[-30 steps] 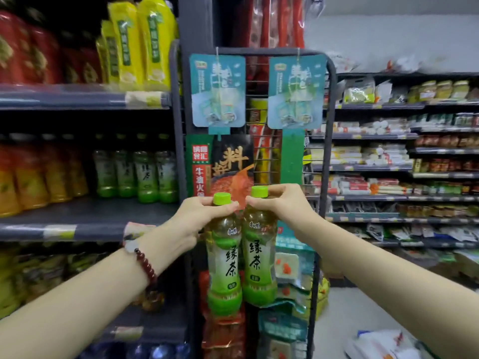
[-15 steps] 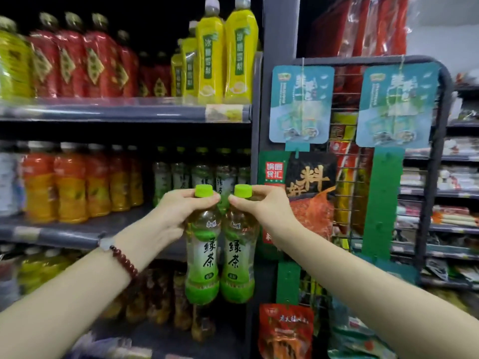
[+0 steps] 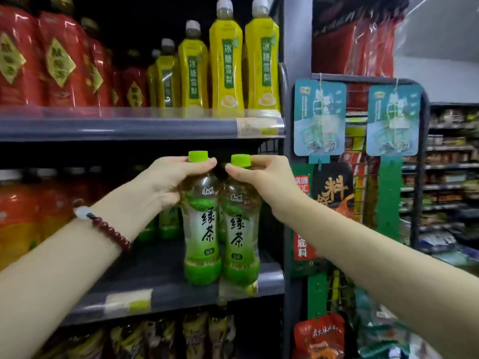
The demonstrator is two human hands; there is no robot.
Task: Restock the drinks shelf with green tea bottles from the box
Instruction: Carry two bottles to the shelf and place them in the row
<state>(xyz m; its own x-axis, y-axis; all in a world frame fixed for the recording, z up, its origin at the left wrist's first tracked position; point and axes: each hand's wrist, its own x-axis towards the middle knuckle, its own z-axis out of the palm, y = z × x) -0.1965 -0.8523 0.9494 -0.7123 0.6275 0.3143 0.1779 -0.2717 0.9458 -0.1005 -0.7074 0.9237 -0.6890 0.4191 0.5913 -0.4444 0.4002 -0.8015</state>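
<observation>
I hold two green tea bottles by their necks, side by side and upright, over the right end of the middle drinks shelf (image 3: 166, 283). My left hand (image 3: 166, 182) grips the left green tea bottle (image 3: 202, 237) just under its green cap. My right hand (image 3: 261, 180) grips the right green tea bottle (image 3: 241, 244) the same way. Both bottle bases hang at about the shelf's front edge; I cannot tell whether they touch it. More green tea bottles (image 3: 168, 221) stand deeper on this shelf, behind my left wrist. The box is out of view.
Orange drink bottles (image 3: 20, 218) fill the shelf's left part. The shelf above (image 3: 129, 125) carries red bottles (image 3: 59, 63) and yellow pear-drink bottles (image 3: 225, 63). A grey upright post (image 3: 296, 47) and a wire rack of hanging snack packs (image 3: 357, 161) stand right of the shelf.
Both hands have carried the bottles up and to the left, from in front of the wire rack to the middle shelf. The view has closed in on the shelf.
</observation>
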